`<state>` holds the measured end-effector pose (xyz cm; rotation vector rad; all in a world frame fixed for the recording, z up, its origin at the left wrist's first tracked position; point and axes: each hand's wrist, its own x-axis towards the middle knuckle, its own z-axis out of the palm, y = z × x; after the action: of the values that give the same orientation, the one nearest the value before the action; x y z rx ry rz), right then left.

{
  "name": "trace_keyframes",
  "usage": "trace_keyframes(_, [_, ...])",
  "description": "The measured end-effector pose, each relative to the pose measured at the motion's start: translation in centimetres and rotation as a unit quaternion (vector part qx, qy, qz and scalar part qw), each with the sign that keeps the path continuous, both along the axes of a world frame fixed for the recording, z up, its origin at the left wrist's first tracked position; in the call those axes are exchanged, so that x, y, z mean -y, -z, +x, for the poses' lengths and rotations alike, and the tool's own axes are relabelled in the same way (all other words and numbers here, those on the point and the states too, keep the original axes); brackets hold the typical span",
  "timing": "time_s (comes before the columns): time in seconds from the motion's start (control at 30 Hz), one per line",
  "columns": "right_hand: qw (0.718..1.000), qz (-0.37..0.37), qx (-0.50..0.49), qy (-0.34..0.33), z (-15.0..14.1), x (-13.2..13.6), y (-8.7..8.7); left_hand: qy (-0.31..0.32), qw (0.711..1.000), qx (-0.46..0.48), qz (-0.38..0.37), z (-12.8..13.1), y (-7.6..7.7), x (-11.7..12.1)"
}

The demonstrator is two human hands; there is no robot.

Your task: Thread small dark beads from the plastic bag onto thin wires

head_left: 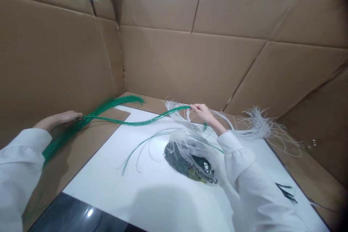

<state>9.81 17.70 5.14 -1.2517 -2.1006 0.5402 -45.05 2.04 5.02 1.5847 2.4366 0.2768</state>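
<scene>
A thin bundle of green strands (136, 122) stretches across between my two hands, sagging slightly in the middle. My left hand (65, 117) is closed on its left end, above a thicker bundle of green strands (108, 105) lying along the left side. Toward the back, my right hand (202, 112) pinches the other end, with a short green tip hanging below it. White strands (176, 110) lie behind and under my right hand. Below them, loose green and white strands (136, 148) curve over the white board.
Tall cardboard walls (163, 58) enclose the white board (108, 181). A clear plastic bag (190, 159) with dark contents and printing sits mid-board. Another heap of white strands (258, 123) lies at the right back. Small dark pieces (286, 193) lie near the right edge.
</scene>
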Motion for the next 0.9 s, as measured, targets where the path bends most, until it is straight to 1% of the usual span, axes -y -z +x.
trace_keyframes(0.03, [1.0, -0.002, 0.003, -0.008, -0.8, 0.1, 0.1, -0.013, 0.998, 0.053, -0.016, 0.4, 0.0, 0.5])
trace_keyframes(0.1, [1.0, -0.008, 0.009, -0.017, -2.1, 0.2, 0.3, -0.045, 0.986, 0.155, -0.033, 1.2, -0.3, 1.7])
trace_keyframes(0.2, [0.999, -0.025, 0.029, -0.013, -3.1, -0.1, 1.1, -0.079, 0.954, 0.286, -0.043, 2.5, -1.2, 3.2])
trace_keyframes(0.27, [0.998, -0.039, 0.051, -0.001, -3.3, -0.4, 1.9, -0.097, 0.93, 0.352, -0.04, 3.2, -1.7, 4.0])
trace_keyframes(0.37, [0.994, -0.057, 0.09, 0.022, -3.4, -0.8, 3.1, -0.113, 0.897, 0.427, -0.029, 3.7, -2.0, 4.8])
trace_keyframes(0.47, [0.988, -0.073, 0.126, 0.049, -3.6, -1.0, 3.9, -0.104, 0.873, 0.476, -0.021, 4.1, -2.0, 5.3])
trace_keyframes(0.53, [0.984, -0.082, 0.145, 0.067, -3.9, -0.9, 4.2, -0.086, 0.857, 0.508, -0.022, 4.6, -2.2, 5.7])
trace_keyframes(0.67, [0.979, -0.079, 0.166, 0.09, -4.4, -0.5, 4.4, -0.054, 0.816, 0.575, -0.018, 6.1, -3.3, 6.4])
trace_keyframes(0.7, [0.978, -0.074, 0.169, 0.093, -4.5, -0.4, 4.3, -0.05, 0.813, 0.579, -0.018, 6.5, -3.5, 6.6])
trace_keyframes(0.77, [0.979, -0.063, 0.171, 0.096, -4.6, -0.1, 4.2, -0.039, 0.819, 0.573, -0.019, 6.9, -3.9, 6.9])
trace_keyframes(0.83, [0.98, -0.049, 0.168, 0.093, -4.6, 0.2, 4.0, -0.038, 0.824, 0.565, -0.003, 6.9, -3.9, 7.2])
trace_keyframes(0.9, [0.983, -0.033, 0.161, 0.084, -4.6, 0.6, 3.6, -0.074, 0.829, 0.553, 0.045, 6.4, -3.7, 7.3])
